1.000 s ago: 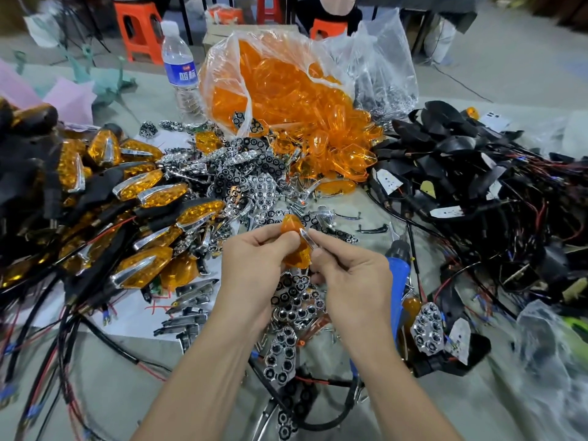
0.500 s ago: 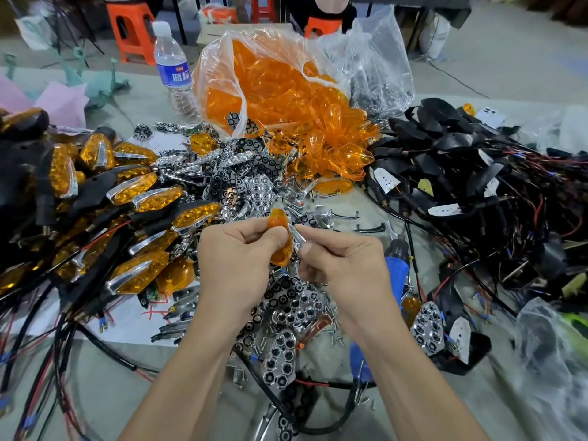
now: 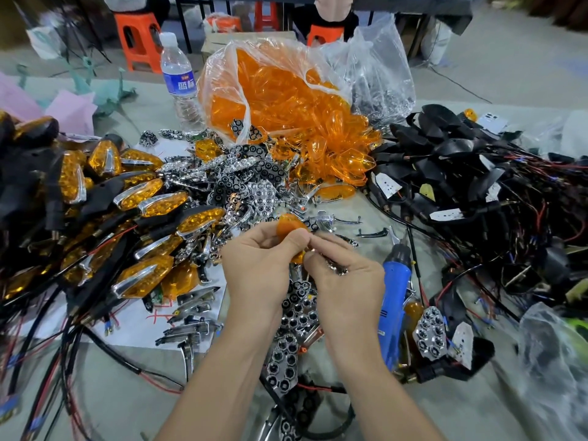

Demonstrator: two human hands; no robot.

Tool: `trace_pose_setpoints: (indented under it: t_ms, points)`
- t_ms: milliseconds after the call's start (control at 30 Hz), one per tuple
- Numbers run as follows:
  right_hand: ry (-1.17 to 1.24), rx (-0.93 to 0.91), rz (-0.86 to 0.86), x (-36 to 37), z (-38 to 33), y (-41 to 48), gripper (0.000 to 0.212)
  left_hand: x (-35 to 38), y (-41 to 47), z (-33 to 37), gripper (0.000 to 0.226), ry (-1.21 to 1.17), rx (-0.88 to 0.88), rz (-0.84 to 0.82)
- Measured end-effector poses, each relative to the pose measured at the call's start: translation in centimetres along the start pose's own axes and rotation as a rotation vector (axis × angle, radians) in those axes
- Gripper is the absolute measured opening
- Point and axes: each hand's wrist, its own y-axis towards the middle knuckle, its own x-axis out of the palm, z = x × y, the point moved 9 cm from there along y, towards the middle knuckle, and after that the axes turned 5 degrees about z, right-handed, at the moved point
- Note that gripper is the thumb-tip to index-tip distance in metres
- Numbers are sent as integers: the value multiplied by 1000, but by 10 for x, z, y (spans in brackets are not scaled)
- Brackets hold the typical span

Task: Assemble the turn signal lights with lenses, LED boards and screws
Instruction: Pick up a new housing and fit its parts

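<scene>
grey desk (image 3: pixel 105 386) spreads under you, crowded with parts. nearest, your left hand (image 3: pixel 259 265) pinches an orange lens (image 3: pixel 288 225) in its grip, above the chrome reflector pieces (image 3: pixel 294 316). your right hand (image 3: pixel 346 278) is closed around small chrome parts (image 3: pixel 336 266), fingertips touching the lens. just right lies a blue screwdriver (image 3: pixel 393 291). finished lights (image 3: pixel 95 192) pile at left, black wired housings (image 3: pixel 483 186) at right. farther back, a bag of orange lenses (image 3: pixel 276 90) stands beside a water bottle (image 3: pixel 178 81).

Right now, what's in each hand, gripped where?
Left hand pinches an orange lens at its lower half. Right hand holds a small chrome part; grip point hidden by fingers.
</scene>
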Motion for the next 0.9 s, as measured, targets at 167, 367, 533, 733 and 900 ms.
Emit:
trace_pose_setpoints:
  t_ms: [167, 367, 533, 733, 900]
  points:
    - [259, 201, -48, -3, 14, 3, 26, -6, -1, -7, 15, -129, -51, 27]
    - [453, 311, -354, 17, 8, -5, 24, 2, -1, -11, 28, -280, -199, -110]
    - [414, 298, -347, 15, 11, -1, 23, 1, -3, -12, 18, -247, -180, -91]
    - [-113, 205, -361, -18, 21, 22, 14, 4, 5, -19, 25, 302, -51, -165]
    - [-586, -8, -257, -45, 22, 32, 18, 15, 10, -27, 37, 748, 73, -280]
